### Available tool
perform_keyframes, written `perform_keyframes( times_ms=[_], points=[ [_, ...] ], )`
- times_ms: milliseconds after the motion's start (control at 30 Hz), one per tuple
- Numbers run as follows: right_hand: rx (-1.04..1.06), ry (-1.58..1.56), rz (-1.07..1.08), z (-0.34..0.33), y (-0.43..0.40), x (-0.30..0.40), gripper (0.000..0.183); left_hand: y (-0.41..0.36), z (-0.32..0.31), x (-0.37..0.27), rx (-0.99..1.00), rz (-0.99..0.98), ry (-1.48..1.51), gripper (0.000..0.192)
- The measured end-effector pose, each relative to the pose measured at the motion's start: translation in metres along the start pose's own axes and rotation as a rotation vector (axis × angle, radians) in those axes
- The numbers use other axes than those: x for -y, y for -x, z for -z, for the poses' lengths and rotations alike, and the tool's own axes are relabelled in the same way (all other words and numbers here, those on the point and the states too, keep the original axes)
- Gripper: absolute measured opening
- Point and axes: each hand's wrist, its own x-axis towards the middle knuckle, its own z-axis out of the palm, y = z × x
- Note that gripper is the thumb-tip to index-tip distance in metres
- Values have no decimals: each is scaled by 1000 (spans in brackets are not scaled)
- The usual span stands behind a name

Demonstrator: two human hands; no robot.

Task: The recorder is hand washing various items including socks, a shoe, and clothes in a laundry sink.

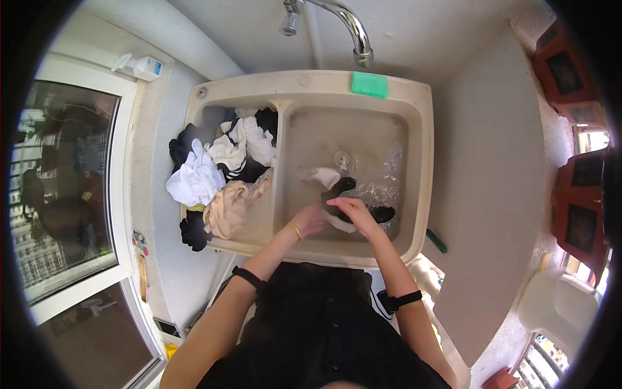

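Both my hands are over the water in the right basin of a pale laundry sink (423,160). My left hand (309,221) is motion-blurred, near the basin's front left; whether it holds anything is unclear. To its right, my right hand (354,212) has its fingers bent close together above dark cloth, and any grip is hidden. Small wet garments that look like socks lie around them: a white one (324,176) and a black one (346,184) beyond, a black one (383,214) to the right, and a white one (341,223) between my hands.
Black, white and beige clothes (233,150) heap on the sink's left section and overhang its edge. A green block (369,85) sits on the back rim, below a chrome faucet (359,39). The drain fitting (341,158) shows underwater. A spray bottle (146,68) lies on the left ledge.
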Motion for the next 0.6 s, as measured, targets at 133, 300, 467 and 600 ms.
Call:
perform_keyframes(
  times_ms=[133,300,467,600],
  points=[
    [-79,-691,-39,2,25,-16,23,4,-28,-10,477,-97,344,31],
    [-312,-937,-166,29,41,-58,44,14,-50,-16,544,-151,-19,27],
    [-194,-945,-321,46,36,-82,61,37,-72,-23,661,-29,-141,22],
    [-219,-810,-408,42,33,-83,63,42,-66,-28,702,-12,25,17]
  ],
)
